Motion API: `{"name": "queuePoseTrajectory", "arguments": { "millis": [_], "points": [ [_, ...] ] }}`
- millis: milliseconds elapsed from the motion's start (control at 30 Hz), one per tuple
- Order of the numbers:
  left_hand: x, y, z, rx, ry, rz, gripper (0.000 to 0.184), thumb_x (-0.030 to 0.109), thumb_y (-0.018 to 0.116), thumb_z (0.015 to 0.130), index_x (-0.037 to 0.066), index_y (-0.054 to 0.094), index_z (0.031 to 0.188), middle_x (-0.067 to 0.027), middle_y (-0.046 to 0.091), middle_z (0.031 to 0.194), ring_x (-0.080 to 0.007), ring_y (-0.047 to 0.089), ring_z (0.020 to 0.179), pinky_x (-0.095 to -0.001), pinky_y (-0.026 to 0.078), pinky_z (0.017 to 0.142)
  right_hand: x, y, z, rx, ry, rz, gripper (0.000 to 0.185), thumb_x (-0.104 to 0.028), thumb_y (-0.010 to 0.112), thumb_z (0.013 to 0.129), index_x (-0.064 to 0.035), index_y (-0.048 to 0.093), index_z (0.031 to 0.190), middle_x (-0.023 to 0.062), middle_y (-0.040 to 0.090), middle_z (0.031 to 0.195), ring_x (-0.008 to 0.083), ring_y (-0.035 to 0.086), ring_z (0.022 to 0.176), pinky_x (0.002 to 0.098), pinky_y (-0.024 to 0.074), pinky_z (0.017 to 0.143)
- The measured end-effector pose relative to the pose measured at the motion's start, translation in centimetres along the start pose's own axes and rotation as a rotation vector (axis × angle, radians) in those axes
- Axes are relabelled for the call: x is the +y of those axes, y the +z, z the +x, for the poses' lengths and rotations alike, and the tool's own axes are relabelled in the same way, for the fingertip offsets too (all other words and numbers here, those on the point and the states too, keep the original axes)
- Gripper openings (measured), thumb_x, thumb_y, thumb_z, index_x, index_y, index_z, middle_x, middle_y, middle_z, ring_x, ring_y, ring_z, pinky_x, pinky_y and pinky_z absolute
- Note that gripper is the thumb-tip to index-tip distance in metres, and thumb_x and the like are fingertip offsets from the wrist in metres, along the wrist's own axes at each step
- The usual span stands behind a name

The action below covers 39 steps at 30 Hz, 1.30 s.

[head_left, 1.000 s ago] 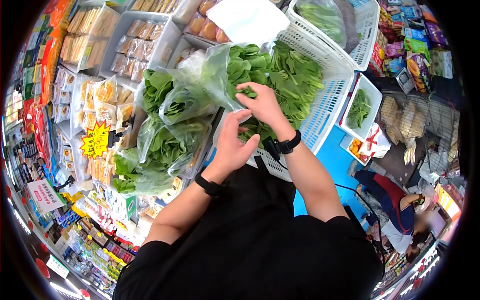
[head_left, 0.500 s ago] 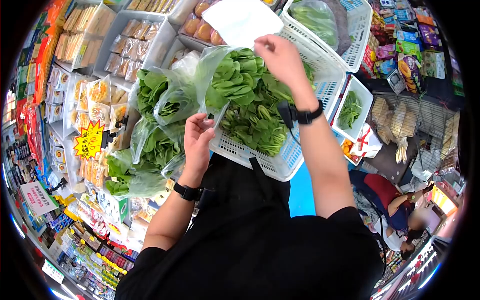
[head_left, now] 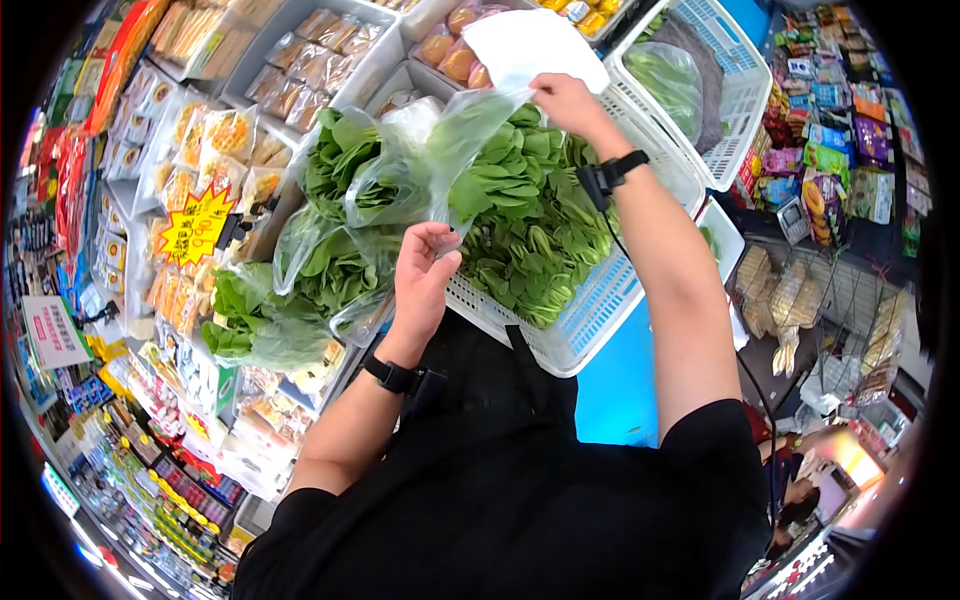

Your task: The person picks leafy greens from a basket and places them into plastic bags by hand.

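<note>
My left hand (head_left: 428, 268) is closed with its thumb and finger together on the near edge of a clear plastic bag (head_left: 465, 130). Farther off, my right hand (head_left: 572, 108) pinches the bag's far edge, and the film stretches between both hands. A bunch of leafy greens (head_left: 508, 172) lies against the bag's right side; whether it is inside I cannot tell. More loose greens (head_left: 535, 265) fill a white plastic basket (head_left: 655, 185) under my hands. To the left rest several clear bags with leafy greens (head_left: 330, 265) in them.
Grey bins with packaged foods (head_left: 315, 60) stand on the left, with a yellow price sign (head_left: 198, 225) in front. A white sheet (head_left: 535, 48) lies beyond the basket. Another white basket (head_left: 745, 100) holds bagged greens at the back right. A person (head_left: 800, 495) is at lower right.
The bag's far edge is now drawn up and taut at my right hand's fingertips. The view has shifted, so the surroundings sit a little differently in the frame.
</note>
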<state>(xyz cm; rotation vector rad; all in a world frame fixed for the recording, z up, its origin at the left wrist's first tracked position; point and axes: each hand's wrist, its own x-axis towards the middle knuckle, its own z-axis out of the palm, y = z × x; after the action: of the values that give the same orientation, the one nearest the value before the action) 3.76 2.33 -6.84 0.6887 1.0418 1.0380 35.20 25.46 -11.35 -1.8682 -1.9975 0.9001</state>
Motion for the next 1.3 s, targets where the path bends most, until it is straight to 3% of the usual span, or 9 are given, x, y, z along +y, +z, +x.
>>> {"name": "queuePoseTrajectory", "arguments": {
  "millis": [233, 333, 533, 733, 800, 933, 1000, 1100, 1300],
  "points": [
    [5.6, 1.4, 1.0, 0.011, 0.256, -0.215, 0.037, 0.001, 0.063, 0.098, 0.005, 0.059, 0.134, -0.0057, 0.066, 0.115, -0.0215, 0.066, 0.116, -0.0346, 0.048, 0.106, -1.5, -5.0, -5.0, 0.107, -0.005, 0.544, 0.019, -0.011, 0.060, 0.104, -0.0011, 0.074, 0.113, -0.0004, 0.074, 0.099, 0.0095, 0.065, 0.084, 0.0269, 0.0516, 0.076],
    [8.4, 2.3, 0.1, 0.009, 0.250, -0.245, 0.035, 0.005, 0.061, 0.101, 0.007, 0.058, 0.136, -0.0040, 0.067, 0.114, -0.0156, 0.063, 0.097, -0.0283, 0.050, 0.086, -3.3, -8.3, -10.3, 0.086, 0.134, 0.702, 0.017, -0.004, 0.056, 0.103, -0.0020, 0.072, 0.110, 0.0008, 0.072, 0.096, 0.0104, 0.064, 0.083, 0.0284, 0.0513, 0.074],
    [9.7, 6.1, -3.5, 0.058, 0.243, -0.116, 0.029, 0.011, 0.062, 0.105, 0.009, 0.059, 0.133, -0.0037, 0.066, 0.114, -0.0096, 0.061, 0.092, -0.0249, 0.048, 0.076, -2.1, -10.5, -20.5, 0.095, 0.097, 0.963, 0.030, 0.013, 0.049, 0.087, 0.0021, 0.072, 0.104, 0.0058, 0.071, 0.091, 0.0163, 0.067, 0.079, 0.0317, 0.0526, 0.070],
    [6.6, 10.1, -9.7, 0.084, 0.253, -0.105, 0.022, 0.014, 0.063, 0.107, 0.010, 0.061, 0.129, -0.0049, 0.071, 0.115, -0.0111, 0.065, 0.089, -0.0257, 0.049, 0.076, 2.8, -10.5, -29.3, 0.487, -0.213, -0.079, 0.016, -0.003, 0.064, 0.088, 0.0029, 0.067, 0.103, 0.0158, 0.069, 0.082, 0.0295, 0.071, 0.076, 0.0440, 0.0557, 0.071],
    [4.9, 11.7, -11.8, 0.033, 0.212, -0.058, 0.022, 0.011, 0.064, 0.108, 0.010, 0.061, 0.129, -0.0056, 0.071, 0.120, -0.0086, 0.065, 0.093, -0.0238, 0.049, 0.077, 4.0, -9.7, -31.8, 0.381, -0.130, -0.016, 0.016, -0.004, 0.068, 0.087, 0.0034, 0.068, 0.101, 0.0190, 0.070, 0.079, 0.0360, 0.071, 0.076, 0.0456, 0.0570, 0.073],
    [3.1, 12.5, -14.7, 0.107, 0.188, -0.043, 0.019, 0.013, 0.066, 0.108, 0.012, 0.063, 0.127, -0.0035, 0.070, 0.122, -0.0077, 0.063, 0.092, -0.0236, 0.048, 0.078, 4.8, -8.7, -35.3, 0.232, -0.103, 0.196, 0.014, -0.007, 0.070, 0.091, 0.0019, 0.066, 0.101, 0.0136, 0.070, 0.078, 0.0285, 0.073, 0.077, 0.0444, 0.0581, 0.073],
    [2.5, 12.3, -15.9, 0.151, 0.200, -0.050, 0.018, 0.013, 0.066, 0.108, 0.012, 0.064, 0.126, 0.0007, 0.069, 0.113, -0.0057, 0.061, 0.087, -0.0220, 0.047, 0.075, 4.1, -8.7, -36.2, -0.027, 0.172, 1.154, 0.012, -0.007, 0.065, 0.098, -0.0024, 0.065, 0.110, 0.0068, 0.069, 0.081, 0.0245, 0.072, 0.081, 0.0412, 0.0588, 0.073],
    [1.9, 11.4, -17.3, 0.178, 0.243, -0.050, 0.016, 0.011, 0.067, 0.107, 0.012, 0.065, 0.123, 0.0067, 0.064, 0.095, -0.0019, 0.058, 0.079, -0.0197, 0.045, 0.068, 2.8, -9.5, -38.6, -0.120, 0.070, 1.563, 0.018, -0.006, 0.062, 0.103, -0.0058, 0.060, 0.121, 0.0034, 0.067, 0.087, 0.0224, 0.071, 0.082, 0.0363, 0.0580, 0.073],
    [1.6, 11.1, -20.2, 0.230, 0.372, -0.197, 0.016, 0.009, 0.065, 0.107, 0.010, 0.065, 0.123, 0.0005, 0.068, 0.101, -0.0027, 0.058, 0.076, -0.0190, 0.047, 0.067, 0.2, -11.3, -41.2, -0.173, 0.044, 1.498, 0.028, -0.006, 0.065, 0.103, -0.0046, 0.057, 0.130, 0.0080, 0.068, 0.095, 0.0170, 0.067, 0.074, 0.0298, 0.0540, 0.070]
  ]
}}
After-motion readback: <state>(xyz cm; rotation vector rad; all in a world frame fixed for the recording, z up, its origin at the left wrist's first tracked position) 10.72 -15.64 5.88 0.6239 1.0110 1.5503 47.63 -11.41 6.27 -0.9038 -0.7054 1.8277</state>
